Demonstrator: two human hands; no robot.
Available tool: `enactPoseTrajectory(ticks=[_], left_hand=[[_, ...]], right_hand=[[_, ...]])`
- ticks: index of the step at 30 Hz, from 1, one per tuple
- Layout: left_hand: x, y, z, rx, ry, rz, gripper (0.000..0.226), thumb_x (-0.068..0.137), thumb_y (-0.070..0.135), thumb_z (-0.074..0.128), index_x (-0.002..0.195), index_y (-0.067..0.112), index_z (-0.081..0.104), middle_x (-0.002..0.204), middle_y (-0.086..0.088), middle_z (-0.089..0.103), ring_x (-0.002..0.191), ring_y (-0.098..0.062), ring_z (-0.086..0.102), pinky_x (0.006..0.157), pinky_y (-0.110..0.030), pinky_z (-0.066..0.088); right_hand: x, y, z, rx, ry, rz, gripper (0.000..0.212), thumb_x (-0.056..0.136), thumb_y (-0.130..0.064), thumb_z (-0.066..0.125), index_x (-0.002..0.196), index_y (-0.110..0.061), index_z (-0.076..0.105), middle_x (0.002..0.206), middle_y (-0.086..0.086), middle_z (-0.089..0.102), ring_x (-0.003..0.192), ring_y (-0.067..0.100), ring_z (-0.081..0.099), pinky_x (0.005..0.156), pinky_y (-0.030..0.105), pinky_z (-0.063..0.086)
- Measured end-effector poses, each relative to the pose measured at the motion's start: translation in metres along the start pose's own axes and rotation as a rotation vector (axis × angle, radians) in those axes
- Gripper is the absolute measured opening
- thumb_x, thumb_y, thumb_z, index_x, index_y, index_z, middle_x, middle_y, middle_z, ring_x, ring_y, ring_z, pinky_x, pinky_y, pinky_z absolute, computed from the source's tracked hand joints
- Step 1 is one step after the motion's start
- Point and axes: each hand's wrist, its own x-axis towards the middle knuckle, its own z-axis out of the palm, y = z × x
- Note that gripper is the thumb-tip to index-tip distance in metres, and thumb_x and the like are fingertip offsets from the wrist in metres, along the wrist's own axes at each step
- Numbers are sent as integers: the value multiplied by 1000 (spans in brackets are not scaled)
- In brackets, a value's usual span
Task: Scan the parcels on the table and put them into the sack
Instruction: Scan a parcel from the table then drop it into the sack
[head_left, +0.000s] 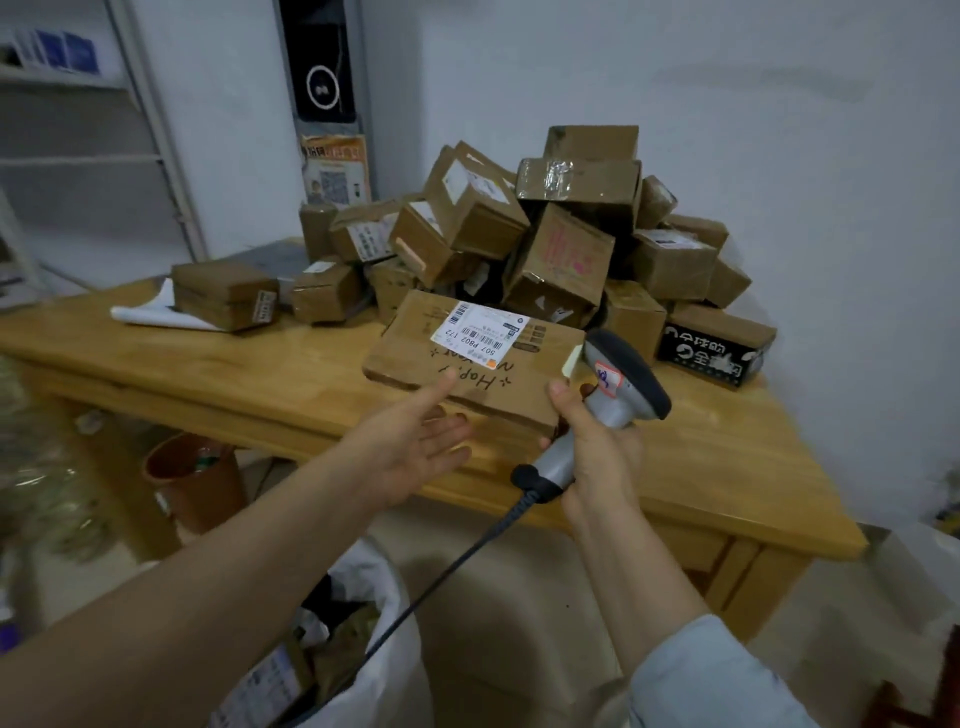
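Note:
A flat brown cardboard parcel (478, 358) with a white barcode label and handwriting lies tilted at the front of the wooden table (260, 374). My left hand (415, 441) reaches to its near edge with straight fingers, thumb touching the top. My right hand (597, 447) grips a grey handheld scanner (618, 384) just right of the parcel, its black cable running down. The white sack (374, 587) stands open below, with parcels inside. A heap of brown parcels (561, 228) fills the back of the table.
A lone parcel (223, 293) sits on white paper at the table's left. A black printed box (711, 353) lies at the right. A brown bin (192, 478) stands under the table, metal shelving (104, 130) at the far left.

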Motion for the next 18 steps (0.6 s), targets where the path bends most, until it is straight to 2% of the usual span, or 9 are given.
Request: enactPoseTrajectory(ticks=[3, 5, 7, 10, 14, 18], left_hand=[[-1, 3, 1, -46, 54, 72, 23, 90, 6, 61, 112, 3, 56, 99, -16, 69, 90, -25, 66, 88, -42, 52], [0, 19, -14, -50, 154, 117, 11, 91, 0, 58, 101, 2, 56, 95, -15, 68, 82, -24, 66, 85, -42, 53], [-1, 39, -36, 117, 284, 191, 17, 91, 1, 59, 107, 1, 58, 101, -13, 68, 80, -20, 65, 71, -34, 54], [-12, 67, -69, 421, 434, 364, 25, 89, 3, 62, 114, 3, 59, 104, -8, 66, 80, -15, 63, 63, -25, 51], [-15, 95, -106, 796, 567, 510, 39, 83, 8, 70, 121, 5, 62, 107, -5, 67, 94, -18, 64, 81, -29, 52], [-19, 101, -125, 1043, 609, 545, 40, 80, 12, 74, 119, 8, 67, 113, -8, 67, 94, -14, 59, 82, -23, 44]], right_hand=[[-7, 11, 10, -60, -84, 16, 31, 77, -11, 78, 103, -11, 60, 89, 3, 67, 73, 17, 64, 49, 24, 53], [-7, 15, 9, -152, -139, 20, 27, 82, -19, 74, 106, -12, 63, 96, 4, 69, 81, 19, 67, 54, 27, 55], [-8, 17, 6, -325, -224, 16, 29, 86, -27, 70, 109, -12, 64, 95, 7, 72, 78, 19, 70, 55, 27, 55], [-18, 22, 3, -582, -426, 14, 22, 87, -31, 67, 95, -11, 64, 70, 6, 69, 55, 14, 65, 51, 25, 52], [-35, 30, 10, -769, -591, -11, 17, 86, -23, 71, 89, -10, 61, 56, 3, 58, 42, 12, 52, 44, 24, 45], [-44, 43, 16, -891, -644, -62, 16, 82, -16, 74, 85, -11, 59, 55, 2, 54, 39, 9, 46, 42, 23, 42]])
